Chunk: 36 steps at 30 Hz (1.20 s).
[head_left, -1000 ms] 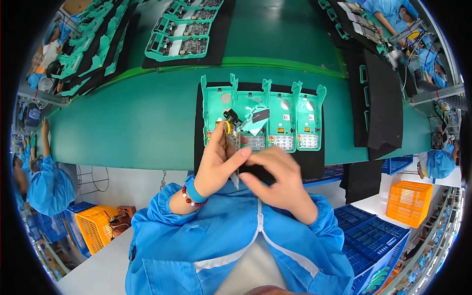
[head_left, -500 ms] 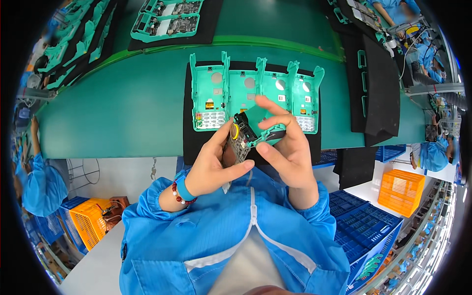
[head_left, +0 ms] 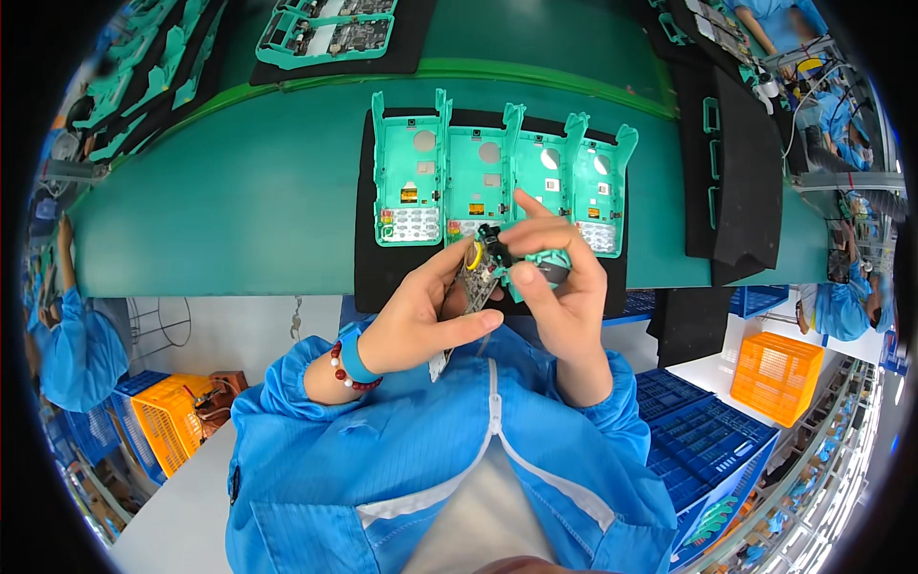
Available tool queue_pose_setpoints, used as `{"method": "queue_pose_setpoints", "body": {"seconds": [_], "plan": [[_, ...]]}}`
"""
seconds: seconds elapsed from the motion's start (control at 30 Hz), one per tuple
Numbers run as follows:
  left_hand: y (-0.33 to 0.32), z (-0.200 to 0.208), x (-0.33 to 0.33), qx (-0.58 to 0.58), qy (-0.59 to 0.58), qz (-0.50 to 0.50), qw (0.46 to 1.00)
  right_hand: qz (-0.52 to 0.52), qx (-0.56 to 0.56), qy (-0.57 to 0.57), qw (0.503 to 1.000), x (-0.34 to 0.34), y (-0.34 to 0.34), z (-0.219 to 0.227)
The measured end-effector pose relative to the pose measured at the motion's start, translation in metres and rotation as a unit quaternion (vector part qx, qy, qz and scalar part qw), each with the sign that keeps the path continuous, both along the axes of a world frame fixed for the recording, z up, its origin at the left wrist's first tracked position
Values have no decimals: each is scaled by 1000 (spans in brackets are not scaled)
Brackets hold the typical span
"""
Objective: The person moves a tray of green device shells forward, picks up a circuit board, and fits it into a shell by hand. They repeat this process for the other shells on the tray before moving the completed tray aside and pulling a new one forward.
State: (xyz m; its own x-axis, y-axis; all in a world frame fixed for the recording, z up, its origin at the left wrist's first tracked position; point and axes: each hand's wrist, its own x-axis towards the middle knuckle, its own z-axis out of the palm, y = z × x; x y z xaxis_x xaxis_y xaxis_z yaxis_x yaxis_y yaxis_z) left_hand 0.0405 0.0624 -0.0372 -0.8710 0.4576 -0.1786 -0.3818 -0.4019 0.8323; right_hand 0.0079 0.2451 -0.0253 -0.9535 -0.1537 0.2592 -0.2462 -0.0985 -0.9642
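My left hand [head_left: 416, 320] grips a circuit board [head_left: 477, 290] by its edges, tilted upright in front of my chest. A yellow-rimmed round part [head_left: 474, 254] shows on the board, with a black part [head_left: 493, 243] at its top end. Close against that end, my right hand [head_left: 572, 311] pinches a green plastic piece with a dark grey face [head_left: 552, 268]; whether it is joined to the board cannot be made out. Just beyond my hands stand several green device housings [head_left: 411, 167] with keypads, side by side on a black mat [head_left: 370, 273].
The green workbench [head_left: 220, 220] runs across in front of me. More green housings with boards [head_left: 330, 38] lie at the far left. Black mats [head_left: 746, 191] with green frames are at the right. Blue crates [head_left: 708, 440] and an orange crate [head_left: 776, 378] stand at right; another orange crate [head_left: 172, 421] stands left.
The green piece has turned in my right fingers and now sits lower against the board's top end. My left hand still holds the board, now slightly more upright.
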Motion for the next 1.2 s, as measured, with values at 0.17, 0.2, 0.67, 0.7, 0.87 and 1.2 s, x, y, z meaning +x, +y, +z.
{"method": "queue_pose_setpoints", "body": {"seconds": [0.17,0.2,0.67,0.7,0.87,1.2], "plan": [[-1,2,-3,-82,77,16,994,24,22,53,998,-2,14,-19],[-4,3,-6,-202,188,22,961,33,18,68,997,-3,19,-24],[-18,20,3,-292,239,38,925,157,17,-98,983,-1,27,-6],[-20,16,1,-271,225,39,935,163,12,-86,983,-3,27,-9],[-21,10,-2,-186,82,26,979,109,-57,-202,972,0,12,-3],[-13,7,11,-252,140,160,944,-42,145,-15,988,24,-16,-18]]}}
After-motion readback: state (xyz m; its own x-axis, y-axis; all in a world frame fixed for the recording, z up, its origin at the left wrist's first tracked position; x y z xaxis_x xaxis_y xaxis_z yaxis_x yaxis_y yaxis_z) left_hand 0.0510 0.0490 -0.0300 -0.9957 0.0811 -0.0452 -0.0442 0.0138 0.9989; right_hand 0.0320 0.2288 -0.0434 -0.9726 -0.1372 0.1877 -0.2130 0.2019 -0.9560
